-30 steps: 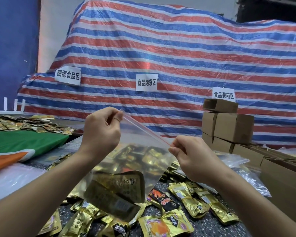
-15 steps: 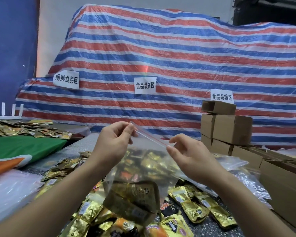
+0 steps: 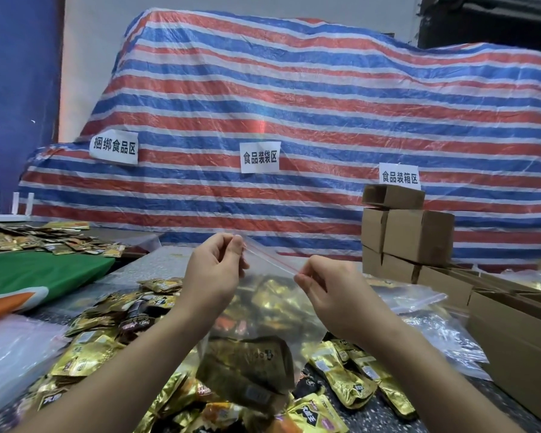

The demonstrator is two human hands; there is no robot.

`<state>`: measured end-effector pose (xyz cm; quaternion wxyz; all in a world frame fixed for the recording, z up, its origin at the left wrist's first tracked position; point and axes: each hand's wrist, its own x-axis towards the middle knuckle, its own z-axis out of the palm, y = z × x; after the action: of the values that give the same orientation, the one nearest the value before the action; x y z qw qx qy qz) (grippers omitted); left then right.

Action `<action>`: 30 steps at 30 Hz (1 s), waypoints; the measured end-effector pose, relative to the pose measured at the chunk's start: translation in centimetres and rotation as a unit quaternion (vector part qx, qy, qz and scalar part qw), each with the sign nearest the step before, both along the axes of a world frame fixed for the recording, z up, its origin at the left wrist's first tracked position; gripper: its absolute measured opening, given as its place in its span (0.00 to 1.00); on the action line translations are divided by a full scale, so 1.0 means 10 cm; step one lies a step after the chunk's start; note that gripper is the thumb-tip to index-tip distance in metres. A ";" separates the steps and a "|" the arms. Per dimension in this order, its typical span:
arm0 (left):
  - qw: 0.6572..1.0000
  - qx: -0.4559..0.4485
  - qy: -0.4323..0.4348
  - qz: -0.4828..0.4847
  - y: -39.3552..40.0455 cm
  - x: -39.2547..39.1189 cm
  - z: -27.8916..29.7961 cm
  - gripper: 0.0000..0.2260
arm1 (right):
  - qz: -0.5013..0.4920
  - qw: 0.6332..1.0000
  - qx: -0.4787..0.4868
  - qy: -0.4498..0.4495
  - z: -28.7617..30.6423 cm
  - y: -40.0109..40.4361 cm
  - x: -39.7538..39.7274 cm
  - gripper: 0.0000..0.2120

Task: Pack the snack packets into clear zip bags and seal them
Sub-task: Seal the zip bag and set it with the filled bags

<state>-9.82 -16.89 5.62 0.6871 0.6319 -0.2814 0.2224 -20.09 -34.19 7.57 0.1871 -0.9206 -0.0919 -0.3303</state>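
1. The left hand [image 3: 214,273] is reaching in from the lower left, knuckles toward the camera, fingers curled, pinching the left end of the zip strip [image 3: 270,259] of a clear bag [image 3: 263,307].
2. The right hand [image 3: 331,295] is coming in from the lower right, its thumb and forefinger pinching the right end of the same red-lined strip.
3. The bag is hanging in the air between the two hands, above the table [image 3: 372,410], with the strip slanting down from left to right.
4. Gold packets [image 3: 250,367] are lying inside at the bottom of the bag.
5. Whether the strip is pressed closed along its length is hard to make out.
6. The fingertips of both hands are partly hiding behind the knuckles, and the forearms are running out of the frame at the bottom.
7. Loose packets [image 3: 350,382] are lying piled on the dark speckled table under and around the bag; their print is too blurred to read.
8. More clear bags [image 3: 419,300] are lying to the right, near brown boxes [image 3: 409,235] that are stacked in a pile.
9. A green and orange cloth [image 3: 38,273] is lying at the left, with further packets [image 3: 28,240] beyond it.
10. A red, white and blue striped tarp [image 3: 294,104] is covering something large behind the table, with three white paper signs [image 3: 260,157] stuck on it.
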 end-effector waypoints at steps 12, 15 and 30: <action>0.994 0.059 -0.062 -0.075 -0.46 -0.07 -0.02 0.10 | -0.001 0.975 0.062 0.214 -0.29 0.14 0.29 0.39; 0.989 0.101 -0.092 -0.053 -0.53 -0.02 -0.14 0.10 | 0.009 0.958 0.028 0.286 -0.41 0.13 0.33 0.33; 0.985 0.114 -0.071 0.105 -0.52 0.18 -0.29 0.07 | -0.051 0.890 0.402 0.209 -0.62 -0.51 0.69 0.07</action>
<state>-7.99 -22.06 2.71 0.5615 0.7150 -0.2847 0.3041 -13.24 -39.30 1.36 0.5391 -0.8177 0.1369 -0.1481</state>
